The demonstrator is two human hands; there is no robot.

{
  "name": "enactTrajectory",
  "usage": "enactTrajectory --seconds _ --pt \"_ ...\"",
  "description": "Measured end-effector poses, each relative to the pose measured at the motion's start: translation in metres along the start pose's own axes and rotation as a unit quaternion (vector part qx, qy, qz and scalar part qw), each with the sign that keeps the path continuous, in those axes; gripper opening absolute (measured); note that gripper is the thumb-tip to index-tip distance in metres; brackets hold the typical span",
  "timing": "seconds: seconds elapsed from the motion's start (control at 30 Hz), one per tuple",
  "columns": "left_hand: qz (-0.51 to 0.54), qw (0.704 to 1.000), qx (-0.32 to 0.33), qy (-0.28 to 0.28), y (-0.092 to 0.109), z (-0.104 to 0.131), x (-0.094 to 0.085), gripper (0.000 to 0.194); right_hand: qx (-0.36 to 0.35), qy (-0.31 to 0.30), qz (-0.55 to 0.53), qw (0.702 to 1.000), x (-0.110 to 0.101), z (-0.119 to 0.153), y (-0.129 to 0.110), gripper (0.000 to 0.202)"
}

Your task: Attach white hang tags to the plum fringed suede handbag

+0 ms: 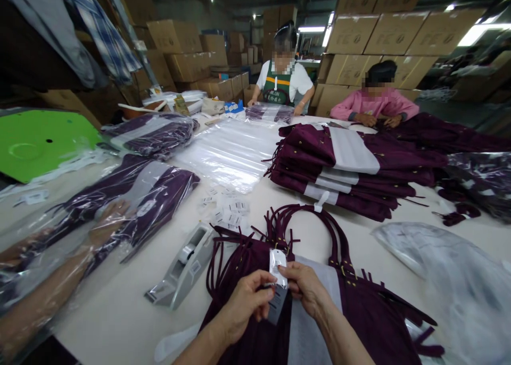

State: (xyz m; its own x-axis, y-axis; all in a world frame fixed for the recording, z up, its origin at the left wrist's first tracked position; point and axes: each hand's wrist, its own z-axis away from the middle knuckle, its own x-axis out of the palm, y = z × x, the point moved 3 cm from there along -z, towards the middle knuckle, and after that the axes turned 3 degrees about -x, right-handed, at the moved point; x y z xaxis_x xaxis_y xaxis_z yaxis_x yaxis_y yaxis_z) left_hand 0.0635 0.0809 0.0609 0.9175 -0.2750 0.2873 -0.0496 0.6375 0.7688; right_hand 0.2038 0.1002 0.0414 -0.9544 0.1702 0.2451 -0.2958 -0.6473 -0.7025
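A purple fringed bag point(359, 312) with looped handles and a pale grey band lies on the table before me. Over its upper part, my left hand point(249, 301) pinches the lower left edge of a small white tag in clear plastic point(278, 264). My right hand point(305, 282) holds the same tag from the right, thumb on its front. A grey tag point(276, 305) hangs just below, between the hands. A tape dispenser point(181, 266) stands left of the bag, near loose white labels point(231, 210).
Purple bags point(359, 179) are stacked beyond my right hand. Clear plastic sleeves point(235, 147) lie mid-table. At left, another person's hand point(109, 221) is inside a bagged purple item. Two people point(281, 83) work across the table. Crumpled plastic point(447, 280) lies at right.
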Motion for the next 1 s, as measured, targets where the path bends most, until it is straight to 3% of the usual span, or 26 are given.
enactTrajectory --seconds 0.17,0.33,0.43,0.6,0.73,0.87,1.0 --pt "-0.027 0.999 0.031 0.025 -0.013 0.003 0.015 0.059 -0.016 0.017 0.001 1.0 0.002 -0.003 0.004 0.038" --pt "-0.011 0.998 0.045 0.053 -0.011 -0.001 0.022 0.065 -0.015 -0.023 0.001 1.0 0.009 0.004 0.001 0.039" --pt "0.018 0.994 0.06 0.089 -0.001 -0.001 0.02 0.057 -0.037 -0.057 0.035 0.997 0.013 0.011 0.0 0.04" --pt "0.038 0.988 0.045 0.14 0.014 0.002 0.009 0.05 -0.124 0.03 0.1 0.987 0.007 0.014 0.001 0.04" --pt "-0.015 0.984 0.071 0.161 0.016 0.013 -0.004 0.045 -0.164 0.071 0.03 0.984 0.0 0.015 -0.001 0.036" --pt "-0.088 0.971 0.121 0.186 0.002 0.039 -0.02 0.044 -0.166 0.114 0.026 0.979 -0.01 0.02 0.001 0.04" --pt "-0.189 0.941 0.171 0.221 -0.023 0.073 -0.03 0.047 -0.177 0.156 0.131 0.963 -0.018 0.028 0.012 0.042"
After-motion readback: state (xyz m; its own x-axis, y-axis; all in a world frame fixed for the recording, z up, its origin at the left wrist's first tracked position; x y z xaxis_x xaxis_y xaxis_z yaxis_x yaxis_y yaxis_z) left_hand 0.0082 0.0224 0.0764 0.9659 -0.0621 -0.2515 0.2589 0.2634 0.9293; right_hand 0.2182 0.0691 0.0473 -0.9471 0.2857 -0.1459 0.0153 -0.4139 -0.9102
